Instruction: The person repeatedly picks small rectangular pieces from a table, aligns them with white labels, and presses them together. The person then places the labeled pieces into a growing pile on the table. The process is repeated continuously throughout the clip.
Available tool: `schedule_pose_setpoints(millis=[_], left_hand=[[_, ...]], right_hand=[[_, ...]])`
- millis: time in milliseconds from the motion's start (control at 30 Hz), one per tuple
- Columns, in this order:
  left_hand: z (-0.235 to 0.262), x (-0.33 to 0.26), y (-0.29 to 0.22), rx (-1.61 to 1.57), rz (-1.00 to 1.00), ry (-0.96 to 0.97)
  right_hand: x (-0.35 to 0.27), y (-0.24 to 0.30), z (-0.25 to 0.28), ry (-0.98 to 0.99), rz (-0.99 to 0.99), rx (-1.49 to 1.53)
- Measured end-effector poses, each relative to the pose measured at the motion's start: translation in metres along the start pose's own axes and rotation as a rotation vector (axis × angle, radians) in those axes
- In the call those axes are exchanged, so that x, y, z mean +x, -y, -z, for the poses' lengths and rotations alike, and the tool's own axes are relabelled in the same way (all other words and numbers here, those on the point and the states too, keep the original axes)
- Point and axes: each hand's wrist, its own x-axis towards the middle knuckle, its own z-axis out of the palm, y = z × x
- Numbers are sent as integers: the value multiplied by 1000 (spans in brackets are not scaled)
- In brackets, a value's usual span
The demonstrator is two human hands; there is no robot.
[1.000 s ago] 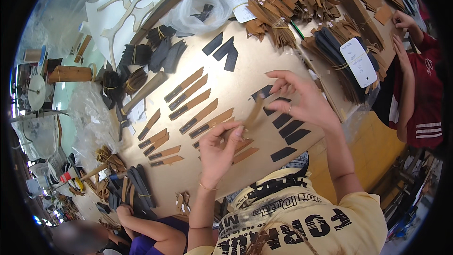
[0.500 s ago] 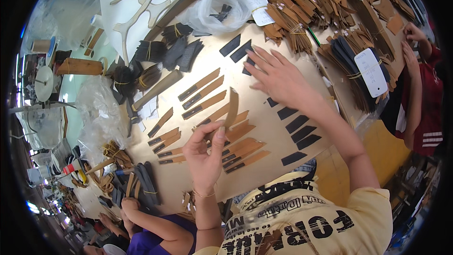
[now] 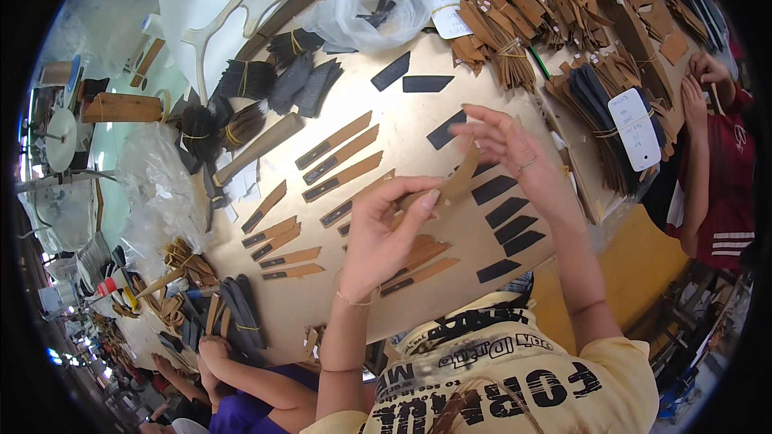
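Note:
My left hand (image 3: 386,229) pinches a curved brown leather strip (image 3: 460,183) between thumb and fingers, above the middle of the table. My right hand (image 3: 515,149) is close to the strip's far end, its fingers apart and partly blurred; whether they touch the strip I cannot tell. Beneath and left of my hands, brown leather strips with dark pieces on their ends (image 3: 344,151) lie in slanted rows. Slanted black pieces (image 3: 428,83) lie at the far side, and another black piece (image 3: 447,129) is beside my right fingertips. More black pieces (image 3: 511,229) form a column below my right hand.
A clear plastic bag (image 3: 362,8) with dark pieces stands at the back. Bundled brown strips (image 3: 515,0) and a tagged black bundle (image 3: 595,100) fill the right. A wooden-handled hammer (image 3: 257,149) lies left. Co-workers' hands (image 3: 700,88) are at right and lower left.
My right hand has drawn back from the far black pieces toward the strip; one far piece now lies turned more level. My left hand has moved right with the strip, which tilts rightward.

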Motion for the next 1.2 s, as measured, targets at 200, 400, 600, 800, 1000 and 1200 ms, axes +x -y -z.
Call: schedule_pose_setpoints(millis=[200,400,600,800,1000,1200], left_hand=[[-15,20,19,57,92,-105],[-20,31,21,145,55,-289],[-18,49,23,200,87,-336],[-14,55,26,174,110,-367],[-11,56,28,187,138,-372],[-11,56,27,192,128,-363]], right_hand=[[23,-1,12,95,12,-216],[40,3,11,34,94,-556],[47,5,7,-82,-3,-622],[51,4,4,-103,48,-617],[56,1,3,-111,60,-630],[56,1,2,-108,50,-629]])
